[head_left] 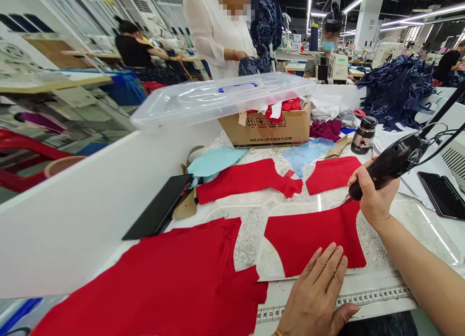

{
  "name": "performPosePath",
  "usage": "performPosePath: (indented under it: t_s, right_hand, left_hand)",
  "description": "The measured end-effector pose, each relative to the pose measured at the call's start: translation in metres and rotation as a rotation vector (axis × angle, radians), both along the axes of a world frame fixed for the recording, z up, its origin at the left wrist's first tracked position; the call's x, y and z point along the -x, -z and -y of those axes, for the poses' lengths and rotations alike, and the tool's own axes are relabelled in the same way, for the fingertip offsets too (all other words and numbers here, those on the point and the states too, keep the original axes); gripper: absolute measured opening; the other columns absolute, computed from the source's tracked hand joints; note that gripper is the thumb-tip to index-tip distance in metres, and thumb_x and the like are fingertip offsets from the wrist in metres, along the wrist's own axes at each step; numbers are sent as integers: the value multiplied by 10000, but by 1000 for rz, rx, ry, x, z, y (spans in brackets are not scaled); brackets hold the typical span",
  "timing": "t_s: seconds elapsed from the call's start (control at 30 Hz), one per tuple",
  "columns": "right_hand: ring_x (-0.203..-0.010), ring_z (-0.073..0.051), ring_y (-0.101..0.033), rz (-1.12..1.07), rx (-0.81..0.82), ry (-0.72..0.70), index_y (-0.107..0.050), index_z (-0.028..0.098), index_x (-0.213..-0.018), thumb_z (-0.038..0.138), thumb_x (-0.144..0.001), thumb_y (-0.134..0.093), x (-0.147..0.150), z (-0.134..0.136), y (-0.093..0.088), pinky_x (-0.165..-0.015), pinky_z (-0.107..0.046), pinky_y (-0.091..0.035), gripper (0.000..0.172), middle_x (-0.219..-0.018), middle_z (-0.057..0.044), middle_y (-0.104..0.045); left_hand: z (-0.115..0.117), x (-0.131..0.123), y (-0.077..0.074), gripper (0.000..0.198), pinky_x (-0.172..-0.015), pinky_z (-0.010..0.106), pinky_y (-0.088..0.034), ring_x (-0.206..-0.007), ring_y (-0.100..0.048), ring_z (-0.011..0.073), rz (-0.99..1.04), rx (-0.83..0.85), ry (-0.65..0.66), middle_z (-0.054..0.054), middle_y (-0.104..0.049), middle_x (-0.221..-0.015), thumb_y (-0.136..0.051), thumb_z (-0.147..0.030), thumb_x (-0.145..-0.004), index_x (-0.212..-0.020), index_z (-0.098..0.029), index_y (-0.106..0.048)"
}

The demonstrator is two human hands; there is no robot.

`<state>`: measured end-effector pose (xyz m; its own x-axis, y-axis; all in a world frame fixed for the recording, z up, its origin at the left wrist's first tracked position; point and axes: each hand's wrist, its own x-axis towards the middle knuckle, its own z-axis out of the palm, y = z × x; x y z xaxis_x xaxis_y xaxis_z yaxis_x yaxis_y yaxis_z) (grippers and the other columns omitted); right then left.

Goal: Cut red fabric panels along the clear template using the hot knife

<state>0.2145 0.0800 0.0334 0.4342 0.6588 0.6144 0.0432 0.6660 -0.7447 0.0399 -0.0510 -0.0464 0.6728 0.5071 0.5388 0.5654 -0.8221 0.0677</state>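
Observation:
A cut piece of red fabric (312, 236) lies flat on the table over a clear template. My left hand (319, 290) rests on its near edge with the fingers stretched out flat. In my right hand (378, 193) is a black corded power tool (394, 160), gripped near its lower end. The tool's narrow tip (347, 198) meets the far edge of the fabric, near its right corner; whether it touches the cloth I cannot tell. A measuring tape (378, 296) runs along the table's front edge, partly covered by my left hand.
A larger red fabric stack (163, 278) lies at the left. Two more red pieces, one a long strip (240, 179), lie farther back. A cardboard box (269, 130) under a clear lid (218, 99), a dark flask (364, 135) and a black phone (441, 193) stand around. A person in white stands behind.

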Motion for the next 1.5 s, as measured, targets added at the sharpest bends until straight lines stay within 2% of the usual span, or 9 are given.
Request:
performPosePath:
  t_s: [0.27, 0.47, 0.6, 0.93, 1.17, 1.33, 1.43, 1.5]
  right_hand:
    - [-465, -156, -629, 22, 54, 70, -496, 246, -943, 570, -803, -776, 2, -1, 3, -489, -320, -514, 451, -612, 67, -596]
    - [-450, -140, -630, -20, -3, 96, -485, 253, -957, 480, -813, -777, -11, -4, 0, -476, -303, -519, 397, -608, 103, -602]
    - [-440, -138, -624, -29, 21, 135, -470, 260, -942, 437, -795, -781, -21, -6, 0, -467, -308, -516, 386, -612, 110, -607]
    - [-447, -157, -629, 7, 29, 210, -447, 266, -966, 455, -801, -745, -28, -9, -3, -473, -326, -516, 390, -584, 103, -585]
    - [-429, -137, -601, -5, 15, 267, -398, 271, -973, 389, -773, -748, -45, -16, -2, -452, -303, -497, 421, -641, 112, -554]
    - [-495, -125, -565, 48, 65, 309, -409, 268, -937, 411, -774, -736, -47, -20, 4, -518, -300, -508, 392, -681, 93, -538]
    - [-543, -126, -552, 59, 84, 327, -425, 262, -942, 436, -782, -733, -49, -22, 8, -554, -297, -501, 388, -710, 81, -530]
    - [-549, -130, -551, 38, 64, 313, -421, 263, -964, 438, -784, -743, -51, -21, 9, -567, -299, -498, 408, -714, 82, -531]
  left_hand:
    - [-1, 0, -3, 596, -1176, 375, -444, -1438, -507, 265, -13, -51, -6, 131, -615, -1479, -381, -522, -1103, -1407, -60, -603]
    - [-3, -1, -6, 585, -1140, 368, -473, -1380, -562, 262, -30, -111, -9, 122, -662, -1420, -354, -511, -1110, -1351, -65, -646]
    - [-4, -1, -7, 586, -1140, 368, -470, -1363, -578, 260, -30, -139, -9, 123, -681, -1393, -333, -502, -1115, -1324, -67, -665]
    - [-8, -4, -10, 565, -1091, 351, -499, -1286, -634, 234, -7, -191, -17, 87, -723, -1333, -303, -475, -1128, -1267, -88, -690]
    - [-10, -1, -9, 544, -1154, 340, -446, -1296, -622, 228, -8, -195, -7, 102, -718, -1332, -336, -466, -1123, -1276, -82, -690]
    - [-10, 0, -8, 512, -1190, 339, -414, -1323, -602, 226, -11, -186, 2, 115, -705, -1346, -375, -441, -1114, -1301, -71, -674]
    - [-10, 3, -9, 505, -1158, 330, -461, -1334, -597, 225, -29, -173, 4, 125, -696, -1362, -389, -439, -1107, -1330, -73, -658]
    - [-11, 9, -9, 467, -1128, 336, -494, -1339, -595, 226, -40, -167, -26, 127, -684, -1383, -380, -379, -1105, -1356, -83, -640]
